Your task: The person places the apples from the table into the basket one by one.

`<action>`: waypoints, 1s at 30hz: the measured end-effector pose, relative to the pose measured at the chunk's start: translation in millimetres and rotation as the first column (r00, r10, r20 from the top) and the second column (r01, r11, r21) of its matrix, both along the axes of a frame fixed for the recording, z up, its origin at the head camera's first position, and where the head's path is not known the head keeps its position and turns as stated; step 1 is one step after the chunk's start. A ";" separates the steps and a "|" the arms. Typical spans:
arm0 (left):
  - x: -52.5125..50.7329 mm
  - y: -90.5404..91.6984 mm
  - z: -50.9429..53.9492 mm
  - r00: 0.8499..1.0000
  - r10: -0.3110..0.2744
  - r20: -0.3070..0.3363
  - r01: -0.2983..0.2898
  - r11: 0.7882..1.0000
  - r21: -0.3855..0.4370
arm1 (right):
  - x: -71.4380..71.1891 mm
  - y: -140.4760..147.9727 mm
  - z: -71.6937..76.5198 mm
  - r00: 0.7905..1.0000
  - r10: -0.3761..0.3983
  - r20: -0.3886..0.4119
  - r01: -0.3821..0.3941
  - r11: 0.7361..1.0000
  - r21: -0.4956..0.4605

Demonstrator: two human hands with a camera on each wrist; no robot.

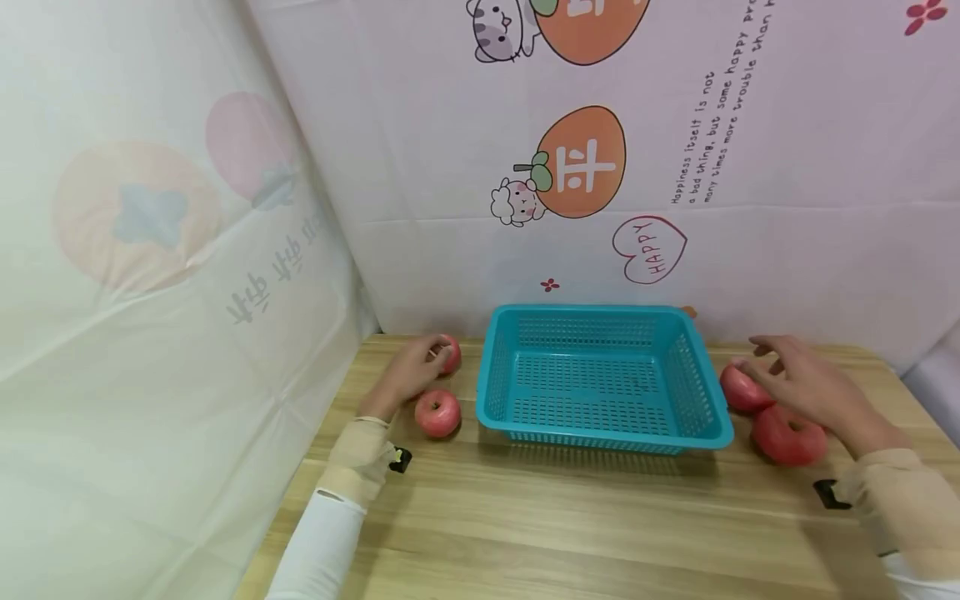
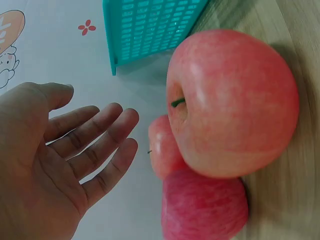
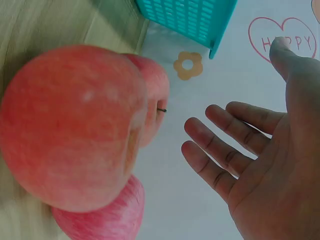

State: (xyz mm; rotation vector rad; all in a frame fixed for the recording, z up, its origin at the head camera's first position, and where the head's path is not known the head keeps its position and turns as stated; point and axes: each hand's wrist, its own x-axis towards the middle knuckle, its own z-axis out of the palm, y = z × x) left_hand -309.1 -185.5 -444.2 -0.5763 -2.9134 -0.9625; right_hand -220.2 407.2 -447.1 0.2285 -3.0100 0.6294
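Observation:
My left hand [image 1: 408, 372] hovers over the apples left of the basket, fingers loosely spread and holding nothing. Beneath it sits a rear apple [image 1: 452, 354], partly covered by the fingers, and a front apple [image 1: 438, 414]. The left wrist view shows a third, darker apple [image 2: 205, 207] beside them. On the other side, my right hand [image 1: 817, 387] is above another group, its fingers relaxed and apart from the fruit. A rear apple [image 1: 742, 390] and a front apple [image 1: 791, 437] show there; a pinker apple [image 3: 110, 215] appears in the right wrist view.
Between the two groups stands a turquoise plastic basket [image 1: 603, 442] with no fruit in it. It is on a wooden table [image 1: 585, 525]. A printed white cloth [image 1: 420, 250] hangs behind the table, and another [image 1: 187, 375] hangs at the left.

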 end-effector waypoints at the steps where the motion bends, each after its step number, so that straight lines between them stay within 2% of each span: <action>1: 0.2 2.1 -0.4 1.000 0.002 0.004 -0.002 1.000 0.012 | 0.3 -1.1 -0.4 1.000 0.003 -0.001 -0.003 1.000 -0.008; 11: -0.4 20.3 -9.1 1.000 -0.016 -0.024 0.018 0.997 0.075 | 4.8 -14.3 -7.4 1.000 0.002 0.005 -0.002 0.996 -0.085; 19: 3.2 31.7 -16.1 1.000 -0.012 0.018 0.009 0.982 0.186 | 0.4 -21.4 -14.8 0.996 -0.004 -0.091 -0.005 0.995 -0.103; 23: 6.2 37.8 -16.4 1.000 0.003 0.008 -0.004 0.984 0.177 | -1.4 -23.4 -16.6 0.997 -0.017 -0.081 0.009 0.995 -0.100; 30: 9.1 47.4 -17.8 0.999 0.014 0.030 -0.019 0.985 0.174 | -1.9 -29.8 -20.3 0.995 -0.024 -0.097 0.013 0.993 -0.115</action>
